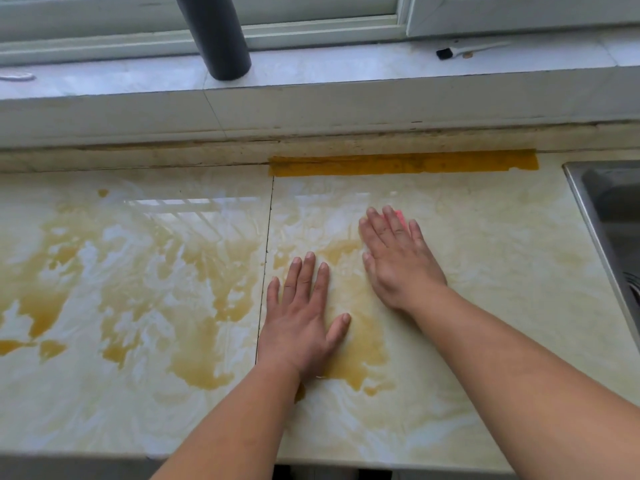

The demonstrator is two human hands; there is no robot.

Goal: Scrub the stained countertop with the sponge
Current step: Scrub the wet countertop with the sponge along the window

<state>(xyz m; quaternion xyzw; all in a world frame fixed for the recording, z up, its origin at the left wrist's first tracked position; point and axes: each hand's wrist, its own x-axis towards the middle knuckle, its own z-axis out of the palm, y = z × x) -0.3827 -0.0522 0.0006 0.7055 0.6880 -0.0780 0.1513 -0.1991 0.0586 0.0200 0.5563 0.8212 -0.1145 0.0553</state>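
— Sponge [398,213]? Where is it — I only catch a sliver of pink.

— Under the right hand [398,258]. That palm lies flat over it, fingers stretched and pressing down rather than curled around it, on the right tile of the countertop [485,306], between the tile seam and the steel sink [602,216].

— And the other hand?

— The left hand [301,317] is spread flat on the tile just right of the seam, holding nothing. Yellow-brown stains [194,348] pool all over the left tile, and one patch lies between the two hands.

— What's along the back?

— An orange-brown strip [401,165] at the wall joint — and a dark pipe [221,39] stands on the sill above.
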